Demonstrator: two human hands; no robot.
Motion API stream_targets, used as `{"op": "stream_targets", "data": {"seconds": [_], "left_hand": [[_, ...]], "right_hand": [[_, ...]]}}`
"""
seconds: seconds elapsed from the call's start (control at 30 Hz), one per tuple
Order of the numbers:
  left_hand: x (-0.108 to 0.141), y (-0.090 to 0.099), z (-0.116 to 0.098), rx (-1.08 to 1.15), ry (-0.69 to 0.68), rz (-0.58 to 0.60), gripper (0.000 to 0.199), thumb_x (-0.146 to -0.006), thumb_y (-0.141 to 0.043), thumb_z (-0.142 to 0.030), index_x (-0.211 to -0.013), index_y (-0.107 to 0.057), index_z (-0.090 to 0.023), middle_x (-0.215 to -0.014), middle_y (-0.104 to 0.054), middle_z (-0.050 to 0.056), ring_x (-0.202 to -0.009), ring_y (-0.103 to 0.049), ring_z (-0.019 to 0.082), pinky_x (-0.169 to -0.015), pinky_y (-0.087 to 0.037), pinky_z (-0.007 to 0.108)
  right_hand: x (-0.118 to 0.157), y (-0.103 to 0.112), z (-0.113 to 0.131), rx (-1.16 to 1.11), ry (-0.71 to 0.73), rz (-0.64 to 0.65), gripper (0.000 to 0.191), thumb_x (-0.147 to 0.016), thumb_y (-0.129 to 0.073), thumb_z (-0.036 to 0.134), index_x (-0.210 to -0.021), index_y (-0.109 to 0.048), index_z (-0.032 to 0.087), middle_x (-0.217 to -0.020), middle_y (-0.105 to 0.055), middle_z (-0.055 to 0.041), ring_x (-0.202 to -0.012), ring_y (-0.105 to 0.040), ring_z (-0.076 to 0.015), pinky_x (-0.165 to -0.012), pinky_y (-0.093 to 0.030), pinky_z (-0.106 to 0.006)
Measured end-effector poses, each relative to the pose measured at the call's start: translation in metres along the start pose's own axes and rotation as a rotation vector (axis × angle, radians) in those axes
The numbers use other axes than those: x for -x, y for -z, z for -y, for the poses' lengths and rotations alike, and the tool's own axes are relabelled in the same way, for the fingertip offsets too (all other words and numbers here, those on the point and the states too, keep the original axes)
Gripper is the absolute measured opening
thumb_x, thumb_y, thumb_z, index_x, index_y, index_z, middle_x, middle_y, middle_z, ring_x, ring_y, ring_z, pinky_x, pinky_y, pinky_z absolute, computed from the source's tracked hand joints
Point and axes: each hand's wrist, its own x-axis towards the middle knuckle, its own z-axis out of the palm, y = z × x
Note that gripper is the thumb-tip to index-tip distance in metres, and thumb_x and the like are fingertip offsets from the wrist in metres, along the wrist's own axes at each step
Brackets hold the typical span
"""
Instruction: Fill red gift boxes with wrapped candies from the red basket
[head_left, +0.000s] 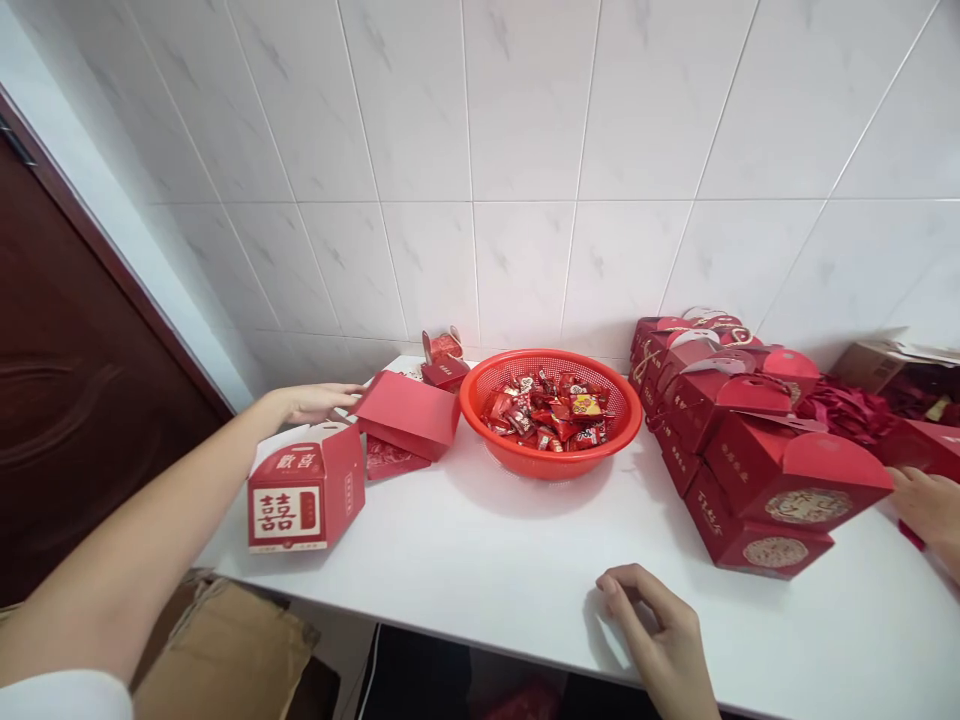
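Observation:
My left hand (321,402) reaches to the left part of the table, fingers stretched out at the edge of a loose red carton (409,405). Part of its fingertips is hidden there, and I see no firm hold. Just in front of that wrist stands a red gift box (304,495) with white characters and open top flaps. My right hand (660,630) rests by the table's front edge, fingers curled and thumb tip close to the index finger, nothing visible in it. Between and beyond the hands sits a red plastic basket (551,465) with wrapped candies (551,412).
Stacked red gift boxes (757,460) with rope handles line the right side. A co-worker's hand (930,510) is at the far right, near a cardboard box (862,370). A small red box (445,368) stands by the tiled wall. An open brown carton (232,650) lies below the table (480,570).

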Motion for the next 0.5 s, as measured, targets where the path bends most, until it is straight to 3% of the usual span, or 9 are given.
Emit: {"op": "stream_targets", "data": {"seconds": [0.1, 0.23, 0.37, 0.5], "left_hand": [[0.006, 0.001, 0.007, 0.078, 0.091, 0.037, 0.089, -0.086, -0.066, -0.064, -0.147, -0.036, -0.007, -0.133, -0.068, 0.011, -0.107, -0.07, 0.017, -0.089, -0.055, 0.025], [0.022, 0.01, 0.01, 0.0, 0.098, -0.042, 0.105, -0.077, -0.059, -0.083, -0.147, -0.038, -0.007, -0.137, -0.064, 0.016, -0.11, -0.07, 0.022, -0.09, -0.056, 0.03], [0.055, 0.017, 0.02, -0.154, 0.098, -0.061, 0.105, -0.06, -0.061, -0.091, -0.142, -0.054, -0.024, -0.133, -0.069, 0.006, -0.116, -0.067, 0.028, -0.077, -0.058, 0.028], [0.089, 0.017, 0.035, -0.254, 0.197, 0.017, 0.097, -0.05, -0.074, -0.077, -0.133, -0.064, -0.028, -0.112, -0.077, -0.001, -0.094, -0.072, 0.028, -0.062, -0.056, 0.025]], "right_hand": [[-0.002, 0.001, -0.002, 0.024, 0.016, 0.031, 0.039, -0.093, -0.062, 0.051, -0.072, -0.067, 0.019, -0.063, -0.062, -0.0013, -0.059, -0.058, -0.0146, -0.058, -0.048, -0.021], [-0.002, 0.002, 0.001, 0.03, 0.005, 0.038, 0.039, -0.093, -0.061, 0.051, -0.072, -0.067, 0.02, -0.063, -0.062, -0.0013, -0.059, -0.059, -0.0153, -0.057, -0.048, -0.022], [0.0, 0.001, 0.003, 0.008, -0.027, 0.003, 0.038, -0.093, -0.061, 0.051, -0.073, -0.067, 0.019, -0.065, -0.063, -0.0016, -0.061, -0.058, -0.0158, -0.06, -0.048, -0.023], [-0.002, -0.002, 0.0, -0.008, 0.0, 0.019, 0.037, -0.094, -0.061, 0.05, -0.074, -0.068, 0.019, -0.064, -0.062, -0.0014, -0.061, -0.059, -0.0157, -0.06, -0.048, -0.023]]}}
